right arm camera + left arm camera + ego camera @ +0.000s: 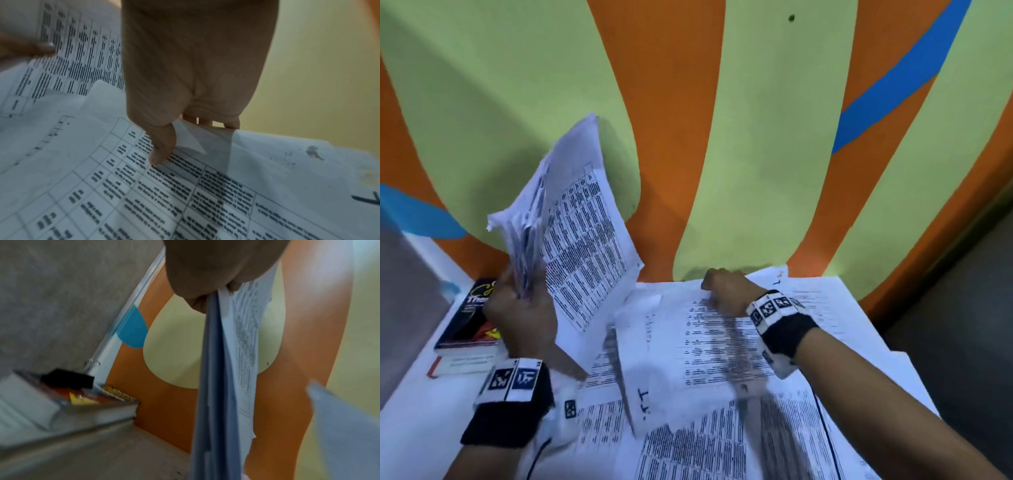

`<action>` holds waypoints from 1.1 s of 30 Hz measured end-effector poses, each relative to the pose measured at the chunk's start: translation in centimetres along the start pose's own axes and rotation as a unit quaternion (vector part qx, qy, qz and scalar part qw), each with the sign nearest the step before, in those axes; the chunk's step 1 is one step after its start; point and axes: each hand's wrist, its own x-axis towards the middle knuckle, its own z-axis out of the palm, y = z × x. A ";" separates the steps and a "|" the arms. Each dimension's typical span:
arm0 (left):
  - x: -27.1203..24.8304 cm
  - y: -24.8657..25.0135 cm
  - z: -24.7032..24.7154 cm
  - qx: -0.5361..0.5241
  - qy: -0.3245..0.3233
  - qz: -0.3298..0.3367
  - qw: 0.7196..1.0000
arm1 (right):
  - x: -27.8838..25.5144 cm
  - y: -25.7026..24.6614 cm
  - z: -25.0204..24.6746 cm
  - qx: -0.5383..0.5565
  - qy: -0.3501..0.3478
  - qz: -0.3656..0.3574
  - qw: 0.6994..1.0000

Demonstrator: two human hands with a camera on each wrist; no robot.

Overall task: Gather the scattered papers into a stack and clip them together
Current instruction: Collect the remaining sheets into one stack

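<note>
My left hand (517, 301) grips the lower edge of a bundle of printed papers (571, 219), held upright and fanned above the table's left side; in the left wrist view the bundle (218, 369) hangs edge-on from the fingers. My right hand (722, 289) pinches the far edge of a loose printed sheet (705, 342) at the back of the table, thumb on top and fingers under the lifted edge, as the right wrist view shows (164, 155). More printed sheets (722, 445) lie scattered and overlapping across the white table (421, 428). A black binder clip (68, 378) lies on the books.
Two stacked books (467, 329) lie at the table's left rear, close to my left hand. A wall painted orange, green and blue (756, 137) rises right behind the table. A grey surface (400, 291) stands at the left, and dark floor (962, 308) lies beyond the table's right edge.
</note>
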 end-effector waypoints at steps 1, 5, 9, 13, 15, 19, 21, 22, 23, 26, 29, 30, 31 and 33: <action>0.3 0.1 -0.7 0.020 -0.003 0.041 0.999 | 1.6 -1.4 0.4 0.007 -0.005 -0.004 1.000; 1.0 1.0 -3.5 0.115 0.016 0.166 0.979 | 7.0 -5.0 2.9 0.037 -0.008 -0.030 0.999; 2.7 -1.4 -5.6 0.107 0.051 0.191 0.974 | 10.6 -6.6 5.3 0.022 -0.026 -0.025 0.999; 3.2 -1.6 -7.1 0.083 0.057 0.179 0.979 | 12.1 -7.1 7.1 -0.011 -0.023 -0.019 0.999; 3.5 -2.1 -7.3 0.082 0.072 0.165 0.980 | 12.1 -7.1 7.0 -0.002 -0.032 -0.014 0.999; 4.2 -2.9 -6.9 0.097 0.097 0.135 0.981 | 11.5 -7.3 6.0 0.022 -0.040 -0.028 0.999; 4.3 -3.2 -6.8 0.091 0.111 0.099 0.985 | 10.8 -7.0 4.9 0.072 -0.004 -0.046 0.996; 4.3 -3.5 -6.9 0.092 0.119 0.097 0.984 | 10.3 -6.8 4.0 0.115 0.007 -0.051 0.992; 4.5 -3.7 -7.2 0.095 0.127 0.098 0.982 | 9.7 -6.4 3.0 0.159 0.015 -0.058 0.985; 5.0 -3.6 -8.4 0.103 0.141 0.080 0.981 | 7.6 -4.6 -1.6 0.237 0.064 -0.084 0.966; 5.5 -2.3 -9.4 0.102 0.165 0.032 0.980 | 5.4 -2.2 -6.3 0.274 0.106 -0.053 0.954; 5.6 -2.0 -9.6 0.103 0.175 0.011 0.979 | 4.6 -1.4 -7.8 0.284 0.119 -0.048 0.950; 5.8 -1.8 -9.7 0.096 0.178 -0.007 0.979 | 3.7 -0.8 -9.3 0.294 0.137 -0.044 0.945; 6.3 -2.1 -9.7 0.079 0.177 -0.025 0.981 | 1.9 0.0 -11.9 0.338 0.172 -0.043 0.924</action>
